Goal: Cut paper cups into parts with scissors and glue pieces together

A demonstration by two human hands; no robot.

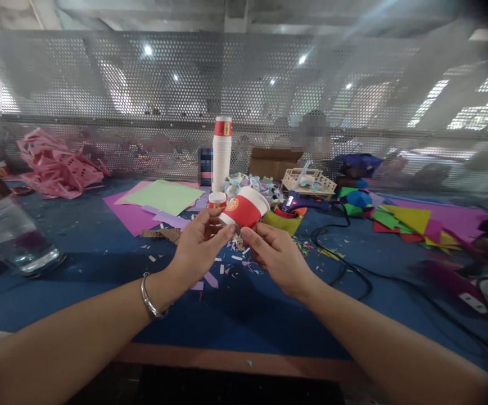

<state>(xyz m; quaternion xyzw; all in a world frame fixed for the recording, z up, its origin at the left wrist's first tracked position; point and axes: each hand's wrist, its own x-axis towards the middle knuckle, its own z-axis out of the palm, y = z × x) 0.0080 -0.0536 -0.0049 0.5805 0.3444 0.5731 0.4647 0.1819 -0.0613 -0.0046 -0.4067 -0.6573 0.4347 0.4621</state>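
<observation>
A red and white paper cup [244,207] is held tilted above the blue table [100,270], its mouth turned up and to the right. My left hand [199,247] grips its base from the left, a metal bangle on that wrist. My right hand [273,254] pinches the cup's bottom edge from the right. Both hands hover over scattered paper scraps [231,260]. Behind the held cup, another small red cup [217,199] sits on the table, and a tall stack of paper cups [221,153] stands upright further back.
Coloured paper sheets [159,198] lie at the back left, more folded coloured paper [408,220] at the right. A glass jar [5,230] stands at the left, crumpled pink paper [56,166] behind it. A black cable [353,267] runs across the right. A perforated metal screen backs the table.
</observation>
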